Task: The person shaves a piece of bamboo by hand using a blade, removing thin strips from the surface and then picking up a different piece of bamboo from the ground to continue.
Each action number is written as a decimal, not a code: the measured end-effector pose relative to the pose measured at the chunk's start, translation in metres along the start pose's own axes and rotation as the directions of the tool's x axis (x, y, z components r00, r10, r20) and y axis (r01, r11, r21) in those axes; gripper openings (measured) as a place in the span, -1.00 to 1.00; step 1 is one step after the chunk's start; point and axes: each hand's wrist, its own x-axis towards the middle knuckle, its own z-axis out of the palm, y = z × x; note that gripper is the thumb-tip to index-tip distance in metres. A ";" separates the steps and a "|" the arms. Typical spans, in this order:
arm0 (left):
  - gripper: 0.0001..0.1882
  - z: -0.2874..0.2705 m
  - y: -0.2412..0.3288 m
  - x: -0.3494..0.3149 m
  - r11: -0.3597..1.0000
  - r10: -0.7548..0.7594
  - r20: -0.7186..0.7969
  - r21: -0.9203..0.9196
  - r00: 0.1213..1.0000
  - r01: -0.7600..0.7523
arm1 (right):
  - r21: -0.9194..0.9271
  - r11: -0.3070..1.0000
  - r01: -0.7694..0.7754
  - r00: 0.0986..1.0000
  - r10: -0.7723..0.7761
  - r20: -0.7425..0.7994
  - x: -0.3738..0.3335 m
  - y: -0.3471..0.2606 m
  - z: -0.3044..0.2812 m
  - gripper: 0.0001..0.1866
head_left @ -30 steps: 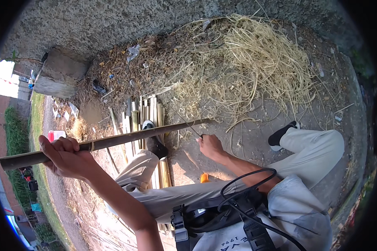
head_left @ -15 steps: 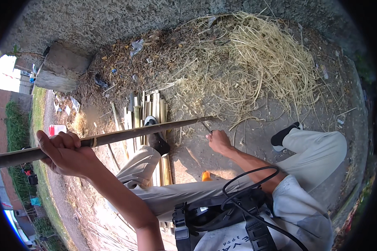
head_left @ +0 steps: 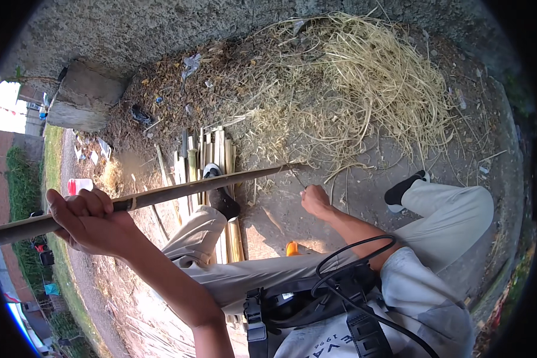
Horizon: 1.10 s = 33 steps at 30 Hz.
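Observation:
A long dark-brown bamboo strip (head_left: 191, 188) with a pale ring at a node slants across in front of me. Its near-left part is wrapped in my left hand (head_left: 92, 221), the fingers curled over it. My right hand (head_left: 316, 201) is closed below the strip's far right end. From that fist a thin narrow knife (head_left: 298, 178) reaches up to the strip's tip; its handle is hidden in the fingers, and the blade is small and faint here.
Split bamboo lengths (head_left: 191, 161) lie beneath my shoe (head_left: 222, 201). A big heap of pale shavings (head_left: 394, 83) spreads before the wall (head_left: 179, 30). A concrete block (head_left: 89, 95) stands far left. An orange object (head_left: 292, 248) lies by my leg; a red-and-white container (head_left: 79, 186) sits left.
The bamboo strip and my left hand have shifted slightly left. My right hand has moved a little to the right, and less of the knife's blade shows across the strip's end.

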 end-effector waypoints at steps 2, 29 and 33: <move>-0.89 0.006 -0.003 0.003 0.999 0.013 -0.003 0.037 1.000 -0.013 | -0.086 0.996 0.024 0.999 -0.020 0.049 0.002 -0.004 -0.009 -0.67; -0.63 0.006 0.014 -0.010 0.999 -0.015 0.192 -0.048 0.981 0.025 | 0.039 0.995 -0.091 0.992 0.087 0.095 0.008 -0.023 -0.007 -0.68; -0.63 0.015 0.017 -0.015 0.997 -0.030 0.212 -0.064 0.977 0.045 | 0.048 0.998 0.037 0.997 -0.040 0.065 0.006 -0.021 -0.002 -0.68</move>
